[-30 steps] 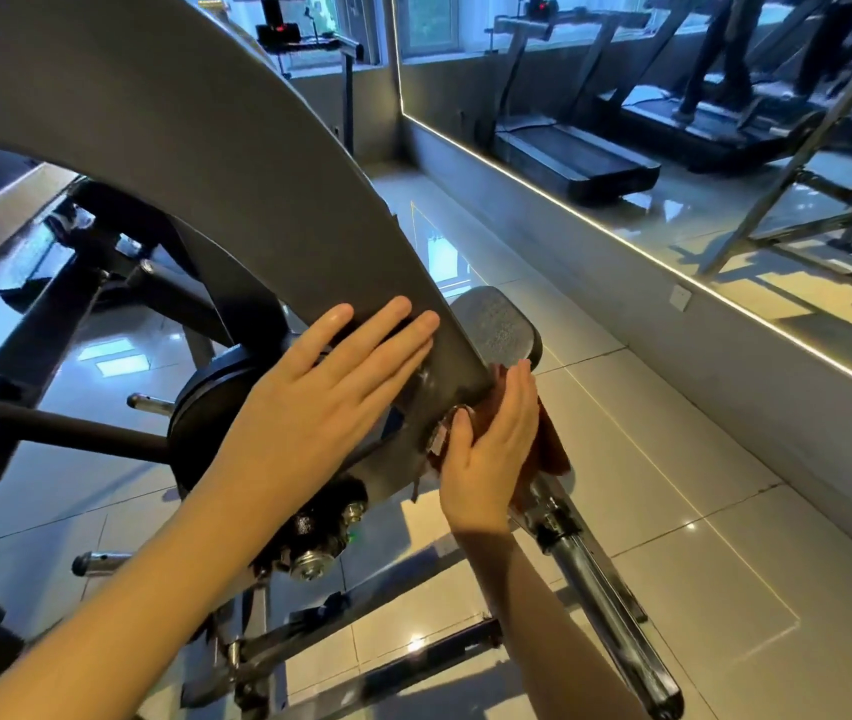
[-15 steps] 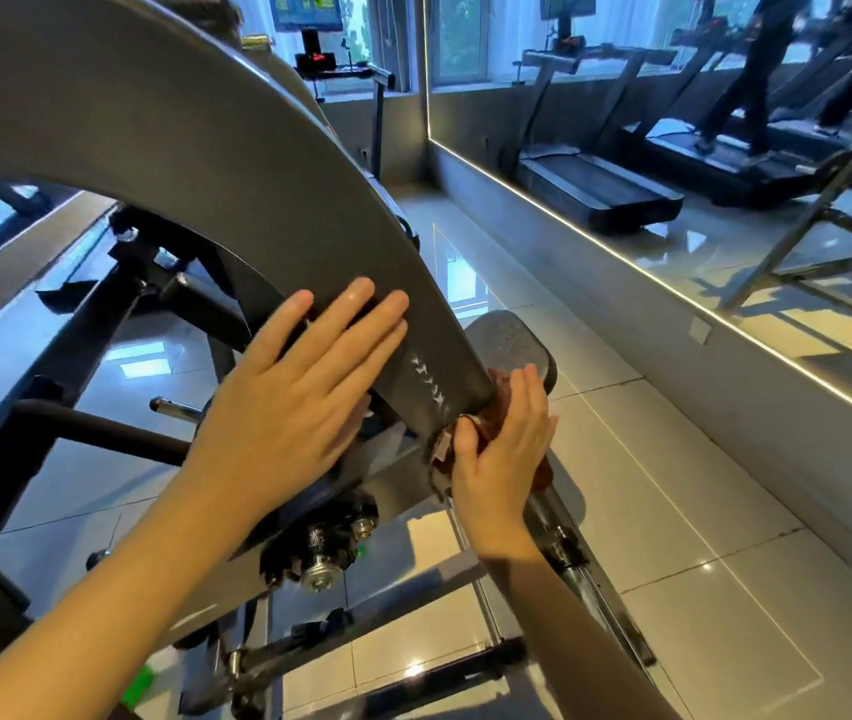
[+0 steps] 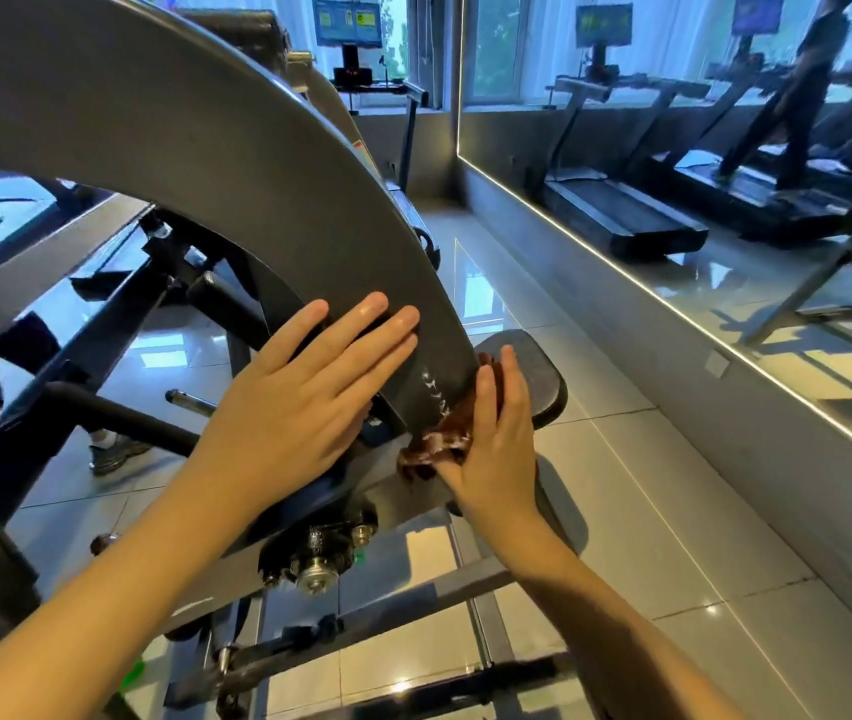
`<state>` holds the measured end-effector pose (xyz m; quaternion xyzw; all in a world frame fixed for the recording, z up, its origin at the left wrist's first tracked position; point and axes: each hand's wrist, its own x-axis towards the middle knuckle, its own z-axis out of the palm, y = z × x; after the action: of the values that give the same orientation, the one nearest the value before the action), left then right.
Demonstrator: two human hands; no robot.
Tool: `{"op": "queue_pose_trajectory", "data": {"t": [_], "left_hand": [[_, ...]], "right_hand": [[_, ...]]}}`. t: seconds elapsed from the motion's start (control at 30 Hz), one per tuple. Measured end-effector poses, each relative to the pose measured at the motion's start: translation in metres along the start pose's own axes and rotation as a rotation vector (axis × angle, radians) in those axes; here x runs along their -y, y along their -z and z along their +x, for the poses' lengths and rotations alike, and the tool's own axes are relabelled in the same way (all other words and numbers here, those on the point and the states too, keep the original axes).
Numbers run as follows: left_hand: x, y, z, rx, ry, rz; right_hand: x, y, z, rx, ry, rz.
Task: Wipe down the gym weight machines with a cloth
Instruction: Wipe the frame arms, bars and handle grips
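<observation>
A wide curved grey arm [image 3: 237, 148] of a weight machine arcs from the upper left down to the centre. My left hand [image 3: 299, 407] lies flat on its lower end, fingers spread, holding nothing. My right hand [image 3: 491, 439] presses a reddish-brown cloth [image 3: 439, 444] against the arm's right edge, just below white lettering. Most of the cloth is hidden under the palm. A round dark pad [image 3: 533, 371] sits right behind that hand.
A bolted pivot [image 3: 320, 563] and grey frame bars [image 3: 361, 615] lie below the hands on a glossy tiled floor [image 3: 673, 511]. A mirrored wall [image 3: 725, 226] with a lit strip runs along the right, reflecting treadmills and a walking person. Black bars crowd the left.
My right hand and the cloth slid slightly up along the arm's right edge. The left hand shifted a little up the arm. The view tilted upward.
</observation>
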<state>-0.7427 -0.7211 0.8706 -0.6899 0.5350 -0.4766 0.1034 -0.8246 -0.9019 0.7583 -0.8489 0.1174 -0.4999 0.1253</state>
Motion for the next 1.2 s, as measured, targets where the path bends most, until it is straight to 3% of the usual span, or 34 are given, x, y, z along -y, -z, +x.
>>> {"op": "queue_pose_trajectory", "data": {"t": [0.1, 0.4, 0.63, 0.8, 0.9, 1.0, 1.2], "left_hand": [[0.001, 0.003, 0.001, -0.003, -0.003, 0.001], [0.011, 0.01, 0.001, -0.025, 0.081, -0.02], [0.011, 0.008, 0.003, -0.024, 0.095, -0.066], [0.012, 0.009, 0.001, -0.014, 0.09, -0.073], [0.012, 0.01, 0.0, 0.002, 0.082, -0.063], [0.014, 0.013, 0.0, 0.024, 0.067, -0.056], [0.017, 0.02, -0.001, 0.04, 0.06, -0.077]], "right_hand": [[0.019, -0.005, 0.011, -0.097, -0.046, 0.027], [0.028, 0.003, 0.017, -0.092, -0.149, 0.278], [0.042, 0.001, 0.018, -0.041, -0.13, 0.106], [0.058, -0.006, 0.041, -0.246, -0.266, 0.199], [0.052, -0.017, 0.041, -0.336, -0.13, 0.111], [0.03, -0.024, 0.025, -0.3, 0.07, -0.011], [0.05, -0.017, 0.045, -0.328, 0.029, 0.014]]}}
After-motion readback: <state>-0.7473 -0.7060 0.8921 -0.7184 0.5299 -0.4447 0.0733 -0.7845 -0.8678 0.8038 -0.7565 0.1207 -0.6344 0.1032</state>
